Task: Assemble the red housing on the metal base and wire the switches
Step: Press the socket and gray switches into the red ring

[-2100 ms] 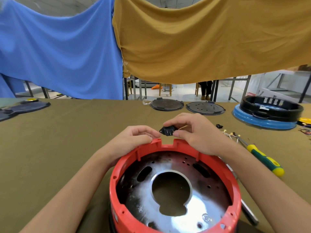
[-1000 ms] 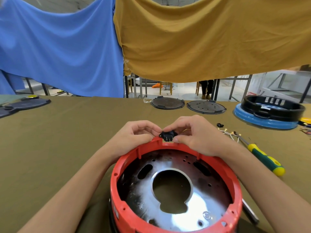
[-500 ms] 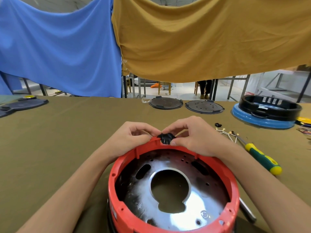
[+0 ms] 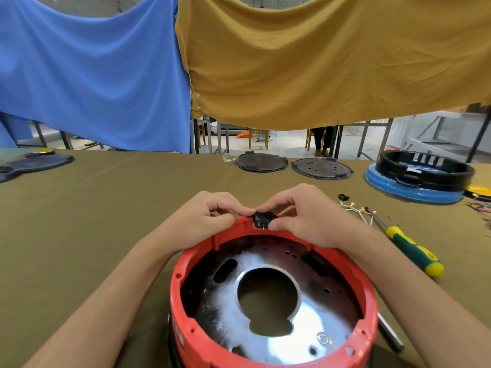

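Note:
The round red housing [image 4: 276, 349] stands on the table in front of me, with the shiny metal base [image 4: 268, 296] inside it. A small black switch [image 4: 261, 220] sits in the notch at the housing's far rim. My right hand [image 4: 305, 216] pinches the switch from the right with thumb and forefinger. On the switch's other side, the curled fingers of my left hand [image 4: 204, 221] pinch the rim and touch the switch's left edge. White wires with metal terminals [image 4: 358, 211] lie loose on the cloth to the right.
A green and yellow screwdriver [image 4: 409, 248] lies to the right. A metal rod [image 4: 390, 335] pokes out beside the housing. Two dark round plates [image 4: 261, 162] sit at the far edge. A black ring on a blue base [image 4: 419, 179] stands far right.
The switch has come down from above the rim into the notch of the red housing. Both hands have closed in around it at the rim.

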Demonstrator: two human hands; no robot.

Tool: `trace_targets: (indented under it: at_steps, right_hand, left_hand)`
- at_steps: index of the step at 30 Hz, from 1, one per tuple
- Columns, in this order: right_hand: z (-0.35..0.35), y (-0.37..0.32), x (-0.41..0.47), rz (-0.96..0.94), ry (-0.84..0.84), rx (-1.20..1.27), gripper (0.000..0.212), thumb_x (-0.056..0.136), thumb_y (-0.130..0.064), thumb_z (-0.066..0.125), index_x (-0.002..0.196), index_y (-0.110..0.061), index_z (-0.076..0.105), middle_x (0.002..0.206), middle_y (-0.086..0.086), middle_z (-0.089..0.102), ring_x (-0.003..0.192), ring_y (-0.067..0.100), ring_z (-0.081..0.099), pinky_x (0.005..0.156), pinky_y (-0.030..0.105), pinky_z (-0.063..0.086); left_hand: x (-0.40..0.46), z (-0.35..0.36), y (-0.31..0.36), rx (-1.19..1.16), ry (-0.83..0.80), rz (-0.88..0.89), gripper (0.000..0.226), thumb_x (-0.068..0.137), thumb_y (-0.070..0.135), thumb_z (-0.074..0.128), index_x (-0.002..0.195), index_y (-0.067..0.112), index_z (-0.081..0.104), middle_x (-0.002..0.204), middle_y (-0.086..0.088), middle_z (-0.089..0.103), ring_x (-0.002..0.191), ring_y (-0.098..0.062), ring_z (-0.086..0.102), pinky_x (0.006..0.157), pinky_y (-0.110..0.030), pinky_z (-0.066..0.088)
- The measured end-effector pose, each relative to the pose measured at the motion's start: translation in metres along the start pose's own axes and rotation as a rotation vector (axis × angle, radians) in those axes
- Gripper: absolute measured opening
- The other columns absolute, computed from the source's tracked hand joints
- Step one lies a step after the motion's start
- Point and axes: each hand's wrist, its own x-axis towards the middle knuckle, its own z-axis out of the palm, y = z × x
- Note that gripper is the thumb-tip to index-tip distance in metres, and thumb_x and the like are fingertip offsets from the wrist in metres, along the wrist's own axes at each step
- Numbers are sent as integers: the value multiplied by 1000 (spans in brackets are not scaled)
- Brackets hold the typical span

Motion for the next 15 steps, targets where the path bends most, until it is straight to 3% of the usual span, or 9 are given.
trace_targets:
  at_steps: [3, 7, 12, 15]
  right_hand:
    - [1, 1, 0, 6, 7, 4, 32, 85, -12, 75, 108, -35, 76, 93, -19, 72, 86, -3, 66, 89, 26, 55]
    - [2, 1, -2, -24, -6, 17, 31, 85, -11, 73, 109, -31, 74, 92, -19, 71, 91, -5, 64, 87, 26, 56]
    - [0, 1, -1, -14, 17, 168, 22, 90, -14, 63, 109, -22, 71, 101, -7, 72, 97, 6, 66, 93, 35, 53]
    - [2, 1, -1, 9, 56, 161, 15, 96, -22, 61, 101, -22, 76, 93, -9, 74, 90, 7, 67, 91, 34, 53]
  left_hand:
    - [0, 0, -2, 15, -4, -6, 34, 82, 14, 55, 97, 34, 78, 93, 6, 71, 82, -24, 64, 76, -26, 48]
    - [-1, 1, -1, 30, -20, -9, 32, 84, 14, 53, 99, 33, 75, 76, 17, 70, 64, 0, 57, 66, -13, 44]
    - [-2, 0, 1, 33, -10, 4, 33, 84, 12, 53, 103, 28, 75, 84, 18, 72, 71, -1, 60, 70, -13, 45]
    - [-2, 0, 1, 49, -6, 19, 37, 83, 9, 53, 105, 29, 77, 91, 17, 70, 79, -2, 64, 73, -13, 44]
